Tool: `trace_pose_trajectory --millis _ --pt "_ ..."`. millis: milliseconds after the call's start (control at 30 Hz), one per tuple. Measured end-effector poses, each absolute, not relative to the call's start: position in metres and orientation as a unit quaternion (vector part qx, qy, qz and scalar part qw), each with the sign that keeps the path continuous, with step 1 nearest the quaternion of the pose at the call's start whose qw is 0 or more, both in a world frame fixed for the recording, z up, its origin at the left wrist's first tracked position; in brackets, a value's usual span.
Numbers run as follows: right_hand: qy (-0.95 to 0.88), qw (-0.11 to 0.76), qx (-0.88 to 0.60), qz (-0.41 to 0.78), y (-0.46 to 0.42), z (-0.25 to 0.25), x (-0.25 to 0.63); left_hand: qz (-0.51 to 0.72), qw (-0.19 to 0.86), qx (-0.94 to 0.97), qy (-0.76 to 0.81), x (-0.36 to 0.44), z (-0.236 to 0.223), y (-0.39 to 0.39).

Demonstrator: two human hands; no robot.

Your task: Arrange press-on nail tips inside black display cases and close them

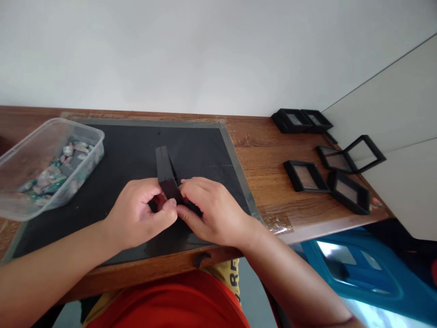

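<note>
A black frame case (165,169) stands on edge above the dark mat, its narrow side facing me. My left hand (141,212) grips its near left corner between thumb and fingers. On the other side, my right hand (211,209) holds the near right part, its thumb close to the left thumb. A thin gap shows along the case's upper right edge. The fingertips behind the case are partly hidden, and so is its inner window.
At left, a clear plastic tub (99,136) contains many small wrapped pieces (54,177). A black mat (129,141) is taped to the wooden table (252,150). Several black frames lie right, including an opened one (365,155). A blue plastic object (358,269) stands below the table's right edge.
</note>
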State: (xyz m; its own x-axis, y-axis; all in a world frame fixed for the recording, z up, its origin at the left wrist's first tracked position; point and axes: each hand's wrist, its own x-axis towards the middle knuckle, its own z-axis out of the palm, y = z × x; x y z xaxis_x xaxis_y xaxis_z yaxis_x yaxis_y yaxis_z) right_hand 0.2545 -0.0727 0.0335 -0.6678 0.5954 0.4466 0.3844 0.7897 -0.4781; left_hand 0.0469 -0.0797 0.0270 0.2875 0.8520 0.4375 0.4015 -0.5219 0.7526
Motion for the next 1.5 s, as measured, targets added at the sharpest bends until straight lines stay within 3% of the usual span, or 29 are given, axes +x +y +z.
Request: trace_pose_trajectory --millis 467,700,833,1033,1200,1300,1400,1500 --pt "-0.851 0.299 -0.219 0.372 -0.067 0.037 0.259 0.390 0.276 0.812 0.335 0.034 0.022 -0.090" --pt "-0.788 0.313 -0.258 0.464 -0.059 0.043 0.268 0.403 0.323 0.794 0.320 0.013 0.021 -0.080" --pt "-0.775 0.358 -0.323 0.408 -0.054 0.047 0.279 0.409 0.376 0.776 0.297 0.006 0.019 -0.071" --pt "-0.656 0.529 -0.470 0.262 -0.048 0.050 0.291 0.391 0.415 0.771 0.284 0.008 0.016 -0.064" --pt "-0.762 0.369 -0.497 0.190 -0.034 0.074 0.301 0.423 0.312 0.790 0.316 0.009 0.020 -0.067" --pt "-0.810 0.306 -0.415 0.278 -0.021 0.084 0.302 0.437 0.204 0.815 0.320 0.013 0.021 -0.071" --pt "-0.832 0.252 -0.357 0.341 -0.008 0.082 0.296 0.351 0.129 0.884 0.280 0.023 0.017 -0.074" --pt "-0.856 0.212 -0.345 0.321 0.002 0.077 0.289 0.274 0.101 0.922 0.256 0.029 0.009 -0.074"
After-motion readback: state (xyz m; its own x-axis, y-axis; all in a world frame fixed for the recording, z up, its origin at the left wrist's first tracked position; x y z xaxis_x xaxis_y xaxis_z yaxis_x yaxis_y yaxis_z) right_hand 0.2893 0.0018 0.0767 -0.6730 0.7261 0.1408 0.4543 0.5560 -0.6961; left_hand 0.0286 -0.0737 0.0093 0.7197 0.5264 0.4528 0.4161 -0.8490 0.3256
